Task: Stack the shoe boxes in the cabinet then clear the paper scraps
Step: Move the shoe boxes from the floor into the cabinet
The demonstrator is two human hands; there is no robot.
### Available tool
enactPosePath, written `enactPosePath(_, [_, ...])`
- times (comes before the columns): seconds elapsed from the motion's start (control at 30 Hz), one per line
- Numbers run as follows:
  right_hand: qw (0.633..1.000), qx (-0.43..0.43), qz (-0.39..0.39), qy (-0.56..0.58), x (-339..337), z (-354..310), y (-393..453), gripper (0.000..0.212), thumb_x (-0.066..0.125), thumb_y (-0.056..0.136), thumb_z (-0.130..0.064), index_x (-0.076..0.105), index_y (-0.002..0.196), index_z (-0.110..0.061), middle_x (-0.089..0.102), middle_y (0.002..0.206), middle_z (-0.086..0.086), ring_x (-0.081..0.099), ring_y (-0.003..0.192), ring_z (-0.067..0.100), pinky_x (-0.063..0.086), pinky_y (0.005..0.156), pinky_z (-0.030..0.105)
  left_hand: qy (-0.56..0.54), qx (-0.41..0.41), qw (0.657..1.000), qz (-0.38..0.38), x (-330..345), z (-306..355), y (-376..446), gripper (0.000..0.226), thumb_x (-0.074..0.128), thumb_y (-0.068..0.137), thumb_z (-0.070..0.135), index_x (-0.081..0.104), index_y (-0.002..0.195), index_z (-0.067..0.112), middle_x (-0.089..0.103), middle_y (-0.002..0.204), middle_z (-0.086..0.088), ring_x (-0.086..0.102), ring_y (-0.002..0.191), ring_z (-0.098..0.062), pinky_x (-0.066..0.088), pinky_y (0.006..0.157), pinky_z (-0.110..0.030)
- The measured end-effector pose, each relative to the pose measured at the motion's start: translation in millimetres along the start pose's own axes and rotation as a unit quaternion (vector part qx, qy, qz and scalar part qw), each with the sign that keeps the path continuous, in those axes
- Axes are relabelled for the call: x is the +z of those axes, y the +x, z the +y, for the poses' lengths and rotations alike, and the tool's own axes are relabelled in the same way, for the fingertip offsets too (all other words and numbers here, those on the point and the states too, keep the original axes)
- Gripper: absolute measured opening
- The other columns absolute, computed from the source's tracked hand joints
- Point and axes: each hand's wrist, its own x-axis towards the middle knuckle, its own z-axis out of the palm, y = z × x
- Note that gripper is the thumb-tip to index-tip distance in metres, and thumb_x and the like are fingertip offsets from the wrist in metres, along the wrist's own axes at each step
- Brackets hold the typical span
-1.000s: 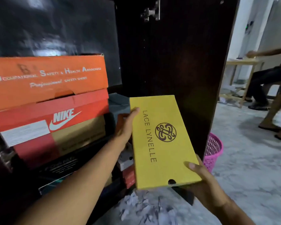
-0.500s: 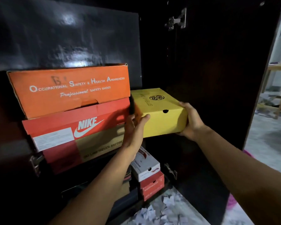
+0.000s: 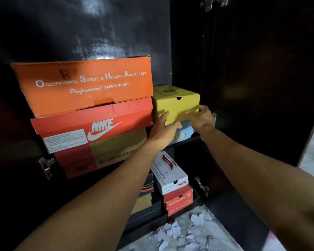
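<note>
Yellow shoe box [image 3: 176,104] seated atop a pale blue box [image 3: 184,132] inside the dark cabinet [image 3: 116,33], at 3 o'clock of the orange box [image 3: 87,84] and Nike box [image 3: 91,127]. Left hand [image 3: 163,130] and right hand [image 3: 200,116]: each grip open, fingertips against the yellow front. Paper scraps [image 3: 179,232] on the floor at 6 o'clock.

Yellow box [image 3: 176,104], orange box [image 3: 83,84], red-and-tan Nike box [image 3: 91,140], white paper scraps [image 3: 181,230].

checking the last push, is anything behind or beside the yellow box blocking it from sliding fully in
Nothing visible does. The yellow box sits on the light blue box, beside the Nike box, with both hands' fingers on its front. The space behind it is dark and hidden, so I cannot tell there.
</note>
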Motion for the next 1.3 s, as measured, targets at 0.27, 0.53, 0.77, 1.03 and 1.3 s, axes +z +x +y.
enactPosePath(0.27, [0.996,-0.013,-0.086,-0.018,-6.7,0.8,-13.2,0.057,0.059,0.100,-0.034,0.045,0.151,-0.013,0.054,0.148,0.010,0.053,0.134,0.032,0.044,0.103,0.033,0.075,0.006,0.997,0.000,8.2,-8.4,-7.2,0.057,0.060,0.097,0.035,0.043,0.151,0.032,0.044,0.151,0.005,0.043,0.139,-0.018,0.035,0.105,-0.032])
enactPosePath(0.53, [0.993,-0.093,-0.075,0.012,-98.7,59.1,-99.1,0.019,0.072,0.090,-0.022,0.073,0.110,-0.021,0.077,0.104,-0.003,0.071,0.100,0.011,0.055,0.099,0.035,0.026,0.062,0.997,-0.050,77.6,-9.3,-37.2,0.020,0.065,0.091,0.027,0.070,0.108,0.034,0.073,0.101,0.002,0.072,0.098,-0.020,0.056,0.092,-0.043])
enactPosePath(0.77, [0.999,-0.044,0.007,-0.024,-235.0,165.1,-218.2,0.014,0.069,0.093,-0.007,0.073,0.106,-0.012,0.076,0.098,0.000,0.071,0.093,0.012,0.052,0.084,0.015,-0.011,0.079,0.969,-0.235,209.5,-28.2,-107.3,0.020,0.061,0.097,0.004,0.074,0.102,0.019,0.072,0.090,-0.004,0.072,0.069,-0.008,0.051,0.064,-0.018])
enactPosePath(1.03, [0.967,0.162,0.190,-0.057,-380.3,294.8,-386.3,0.008,0.068,0.096,-0.020,0.073,0.102,-0.022,0.075,0.100,-0.005,0.067,0.088,0.005,0.049,0.072,0.007,0.039,0.038,0.883,-0.465,382.0,-69.3,-242.8,0.022,0.058,0.098,0.009,0.073,0.097,0.025,0.072,0.097,-0.003,0.073,0.076,-0.017,0.051,0.069,-0.025])
enactPosePath(1.3, [0.810,0.366,0.436,-0.138,-492.7,430.9,-571.2,0.010,0.069,0.091,-0.013,0.073,0.098,-0.018,0.073,0.097,-0.003,0.068,0.087,0.016,0.054,0.084,0.032,0.060,-0.040,0.775,-0.627,539.2,-112.5,-404.5,0.016,0.056,0.100,0.015,0.071,0.106,0.020,0.071,0.098,-0.003,0.069,0.082,-0.021,0.047,0.074,-0.029])
